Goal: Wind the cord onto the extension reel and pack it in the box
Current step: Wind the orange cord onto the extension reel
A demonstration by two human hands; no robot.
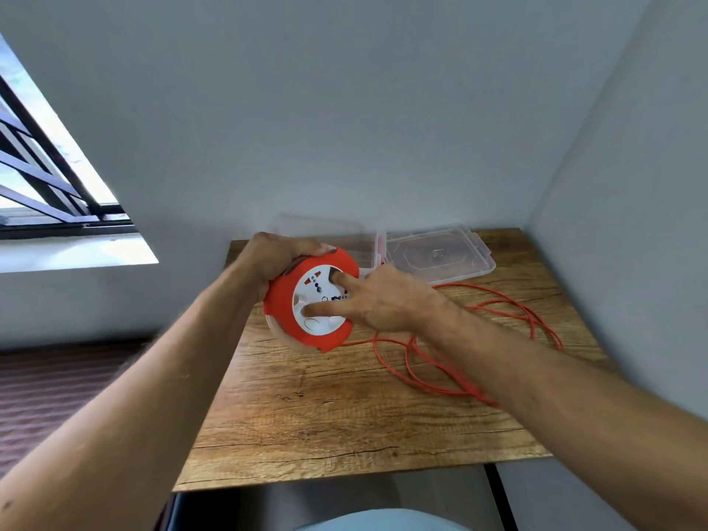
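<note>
My left hand [276, 258] grips the far rim of the red extension reel [281, 300], holding it tilted above the wooden table [325, 408]. The reel has a white round socket face. My right hand [377, 297] rests on that face with two fingers spread and pressed into its recesses. The orange cord [452, 350] leaves the reel's lower right edge and lies in loose loops on the table to the right, partly hidden under my right forearm. A clear plastic box [318, 231] stands behind the reel, with its lid [440, 254] open flat to the right.
Grey walls close the table in at the back and on the right. A window with dark bars is at the left. The table's left edge drops to a dark striped floor.
</note>
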